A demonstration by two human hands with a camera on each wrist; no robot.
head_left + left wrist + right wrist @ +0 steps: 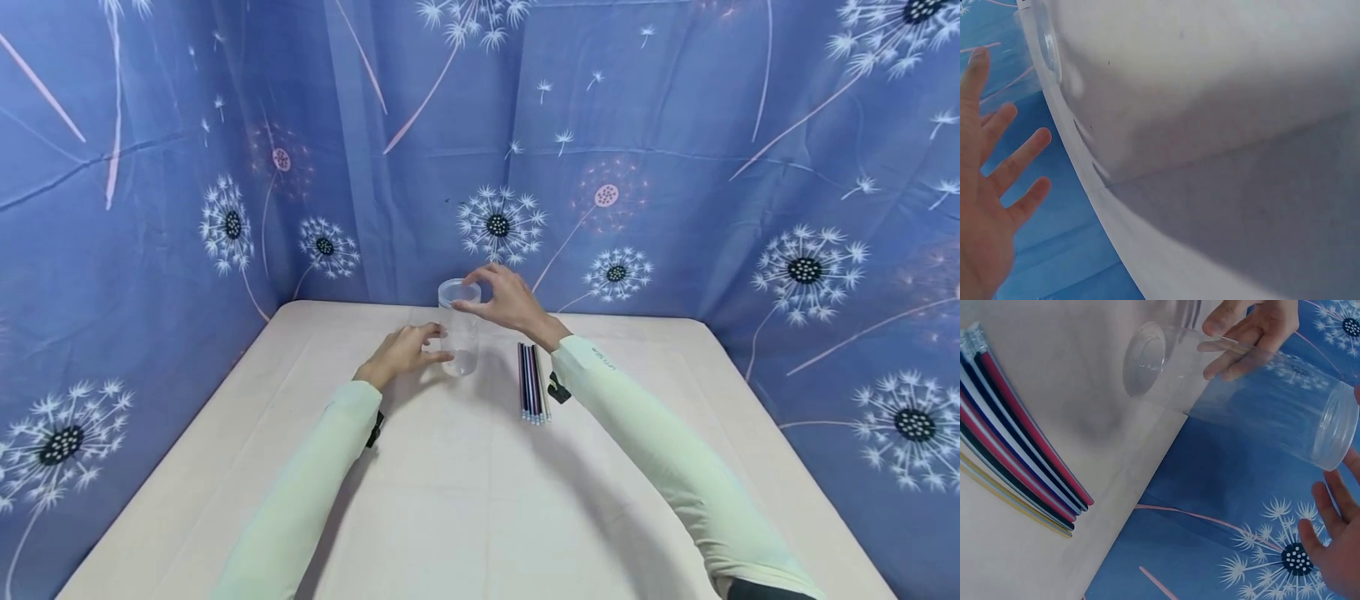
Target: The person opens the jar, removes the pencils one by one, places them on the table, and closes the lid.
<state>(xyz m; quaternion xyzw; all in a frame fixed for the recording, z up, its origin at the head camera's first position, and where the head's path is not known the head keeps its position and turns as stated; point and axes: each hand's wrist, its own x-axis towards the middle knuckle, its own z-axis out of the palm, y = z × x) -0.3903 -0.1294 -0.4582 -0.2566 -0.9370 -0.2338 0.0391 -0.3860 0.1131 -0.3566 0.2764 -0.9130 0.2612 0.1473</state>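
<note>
A tall clear plastic jar stands upright on the table, its mouth up. My right hand is at the top, thumb and fingers curved around the rim; the right wrist view shows its fingers by the rim. Low on the jar's left side, my left hand reaches round with thumb and fingers apart. In the left wrist view the left hand's fingers are spread, and only part of the jar shows. Whether the left fingertips press on the plastic is hard to tell.
Several striped pencils lie side by side on the pale table, right of the jar and close to the right forearm. A blue curtain with dandelion prints hangs behind the table's far edge and along both sides.
</note>
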